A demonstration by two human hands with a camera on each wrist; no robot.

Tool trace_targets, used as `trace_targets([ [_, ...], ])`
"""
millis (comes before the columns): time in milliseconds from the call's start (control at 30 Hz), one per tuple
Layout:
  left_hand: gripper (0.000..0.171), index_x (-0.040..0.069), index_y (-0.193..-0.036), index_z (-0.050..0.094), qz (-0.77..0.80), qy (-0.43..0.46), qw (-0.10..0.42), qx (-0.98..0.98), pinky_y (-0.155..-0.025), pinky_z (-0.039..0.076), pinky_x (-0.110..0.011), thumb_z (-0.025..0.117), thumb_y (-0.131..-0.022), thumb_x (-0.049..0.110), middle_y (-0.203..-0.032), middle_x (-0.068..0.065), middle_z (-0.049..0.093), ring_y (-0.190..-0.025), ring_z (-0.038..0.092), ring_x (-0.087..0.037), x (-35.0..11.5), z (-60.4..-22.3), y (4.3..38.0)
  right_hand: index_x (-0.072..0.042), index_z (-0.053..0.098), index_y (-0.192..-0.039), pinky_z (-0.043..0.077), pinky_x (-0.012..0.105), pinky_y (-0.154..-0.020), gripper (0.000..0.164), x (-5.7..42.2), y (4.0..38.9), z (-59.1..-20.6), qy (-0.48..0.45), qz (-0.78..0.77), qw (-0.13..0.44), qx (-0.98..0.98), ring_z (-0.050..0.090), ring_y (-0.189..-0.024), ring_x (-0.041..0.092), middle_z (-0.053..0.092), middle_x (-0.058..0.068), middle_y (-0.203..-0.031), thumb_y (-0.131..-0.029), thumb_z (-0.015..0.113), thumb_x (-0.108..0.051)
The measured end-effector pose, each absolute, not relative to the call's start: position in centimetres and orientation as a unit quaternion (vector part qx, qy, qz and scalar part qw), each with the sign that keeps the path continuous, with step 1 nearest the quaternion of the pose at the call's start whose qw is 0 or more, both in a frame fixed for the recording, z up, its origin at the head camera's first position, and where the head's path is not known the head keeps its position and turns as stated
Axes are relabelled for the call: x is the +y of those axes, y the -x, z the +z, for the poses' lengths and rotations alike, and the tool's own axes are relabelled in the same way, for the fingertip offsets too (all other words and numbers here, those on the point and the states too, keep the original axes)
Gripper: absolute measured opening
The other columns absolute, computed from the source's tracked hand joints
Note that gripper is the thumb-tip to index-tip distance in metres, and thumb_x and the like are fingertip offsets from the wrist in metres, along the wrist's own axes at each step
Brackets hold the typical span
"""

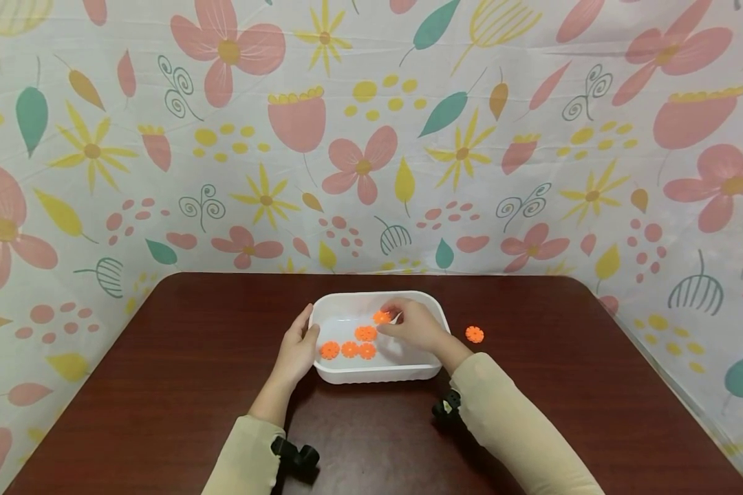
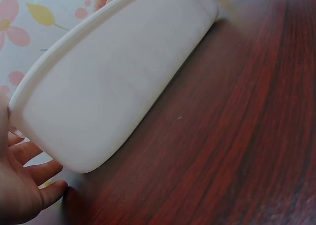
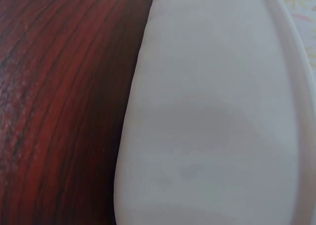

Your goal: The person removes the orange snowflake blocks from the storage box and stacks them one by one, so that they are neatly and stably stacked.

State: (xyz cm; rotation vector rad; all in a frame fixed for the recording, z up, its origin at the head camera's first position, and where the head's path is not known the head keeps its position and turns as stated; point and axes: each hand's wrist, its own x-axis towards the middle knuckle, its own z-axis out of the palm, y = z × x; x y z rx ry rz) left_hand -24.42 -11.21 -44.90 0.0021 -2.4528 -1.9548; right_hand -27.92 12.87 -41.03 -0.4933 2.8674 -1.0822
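A white rectangular plastic tray (image 1: pixel 378 375) stands on the table, with several orange notched plastic discs (image 1: pixel 329 350) lying towards the left of its floor. My left hand (image 1: pixel 298 347) grips the tray's left end, thumb over the rim and fingers along the outer wall. In the left wrist view, the fingers (image 2: pixel 37 170) of that hand spread beside the tray's corner. Reaching over the tray from the right, my right hand (image 1: pixel 411 324) pinches an orange disc (image 1: pixel 382 317) between thumb and fingers. The right wrist view shows only the tray's outer wall (image 3: pixel 207 106) and the tabletop.
One more orange disc (image 1: pixel 474 335) lies on the dark brown wooden table (image 1: pixel 192 385), just right of the tray. Behind the table hangs a flower-patterned cloth (image 1: pixel 359 227). Each sleeved forearm carries a black wrist camera (image 1: pixel 294 455).
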Motion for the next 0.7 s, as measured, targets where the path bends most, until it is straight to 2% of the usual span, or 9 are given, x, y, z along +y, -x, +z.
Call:
trace_targets([
  [267, 0.052, 0.013, -0.15, 0.027, -0.62, 0.001, 0.0, -0.784, -0.112, 0.028, -0.051, 0.041, -0.101, 0.02, -0.154, -0.015, 0.028, -0.141, 0.026, -0.031, -11.2, -44.9, 24.4, -0.008, 0.065, -0.11, 0.048, 0.028, -0.074, 0.034, 13.9, 27.5, -40.4, 0.175, -0.356, -0.003, 0.918, 0.055, -0.08, 0.015, 0.065, 0.004, -0.096, -0.081, 0.074, -0.024],
  [700, 0.052, 0.016, -0.151, 0.026, -0.619, 0.0, -0.003, -0.785, -0.109, 0.032, -0.051, 0.04, -0.101, 0.021, -0.153, -0.015, 0.029, -0.138, 0.031, -0.032, -11.2, -44.9, 24.4, -0.011, 0.063, -0.116, 0.05, 0.035, -0.081, 0.04, 15.4, 26.9, -39.9, 0.147, -0.362, -0.014, 0.921, 0.057, -0.092, 0.019, 0.064, 0.005, -0.105, -0.082, 0.073, -0.028],
])
